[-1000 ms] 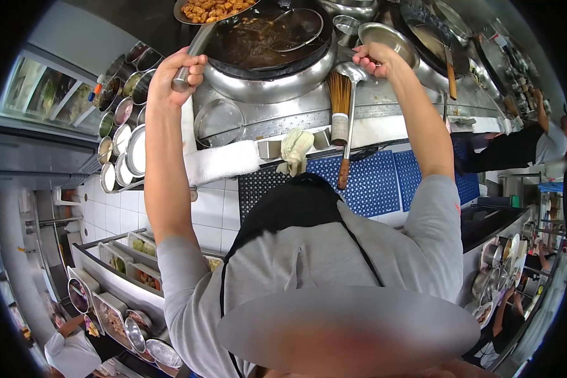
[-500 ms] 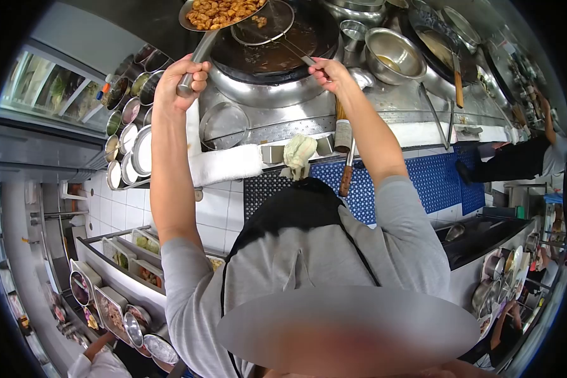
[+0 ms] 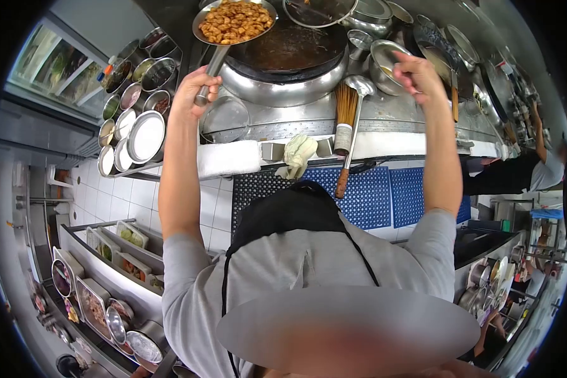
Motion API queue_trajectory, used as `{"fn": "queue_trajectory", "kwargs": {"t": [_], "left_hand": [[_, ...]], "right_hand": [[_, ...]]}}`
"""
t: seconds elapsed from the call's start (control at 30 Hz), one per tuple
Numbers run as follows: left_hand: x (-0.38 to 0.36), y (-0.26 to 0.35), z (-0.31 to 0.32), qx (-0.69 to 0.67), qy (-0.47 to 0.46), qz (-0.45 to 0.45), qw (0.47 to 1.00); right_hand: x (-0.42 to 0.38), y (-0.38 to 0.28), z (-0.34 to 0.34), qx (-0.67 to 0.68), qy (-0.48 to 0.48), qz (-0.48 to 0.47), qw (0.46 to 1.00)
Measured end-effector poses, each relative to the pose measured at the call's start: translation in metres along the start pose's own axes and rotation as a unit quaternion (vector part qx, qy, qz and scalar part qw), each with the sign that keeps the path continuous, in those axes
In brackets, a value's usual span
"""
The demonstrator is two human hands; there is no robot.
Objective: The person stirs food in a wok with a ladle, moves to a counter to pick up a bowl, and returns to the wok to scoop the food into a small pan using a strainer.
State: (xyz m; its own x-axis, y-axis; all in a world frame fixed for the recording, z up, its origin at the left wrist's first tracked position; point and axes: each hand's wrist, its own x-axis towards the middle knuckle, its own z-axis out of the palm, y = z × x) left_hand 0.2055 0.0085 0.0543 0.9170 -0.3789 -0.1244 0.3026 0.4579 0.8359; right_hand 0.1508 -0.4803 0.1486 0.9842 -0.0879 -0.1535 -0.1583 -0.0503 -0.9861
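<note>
Skimmer (image 3: 233, 22) heaped with golden fried pieces, held above the left rim of the dark wok (image 3: 290, 47). The left hand (image 3: 200, 88) is clamped around the skimmer's metal handle, the loaded bowl lying up and away from the fist. The right hand (image 3: 416, 72) is raised well apart to the right, fingers loosely curled over a steel bowl (image 3: 384, 57); whether it grips anything cannot be told. A ladle (image 3: 356, 113) rests on the counter between the two hands, beside a bamboo brush (image 3: 341, 116).
</note>
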Motion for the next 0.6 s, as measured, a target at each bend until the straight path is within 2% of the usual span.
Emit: {"fn": "queue_trajectory", "kwargs": {"t": [0.17, 0.33, 0.6], "left_hand": [[-0.007, -0.025, 0.000, 0.007, 0.026, -0.003, 1.000], [-0.004, -0.047, -0.003, -0.018, 0.019, -0.012, 1.000], [-0.002, -0.061, 0.002, -0.047, 0.002, -0.005, 0.999]], "right_hand": [[-0.013, -0.064, 0.008, -0.153, -0.034, -0.028, 0.987], [-0.030, -0.107, 0.064, -0.302, -0.040, -0.071, 0.950], [-0.039, -0.117, 0.069, -0.365, -0.038, -0.110, 0.924]]}}
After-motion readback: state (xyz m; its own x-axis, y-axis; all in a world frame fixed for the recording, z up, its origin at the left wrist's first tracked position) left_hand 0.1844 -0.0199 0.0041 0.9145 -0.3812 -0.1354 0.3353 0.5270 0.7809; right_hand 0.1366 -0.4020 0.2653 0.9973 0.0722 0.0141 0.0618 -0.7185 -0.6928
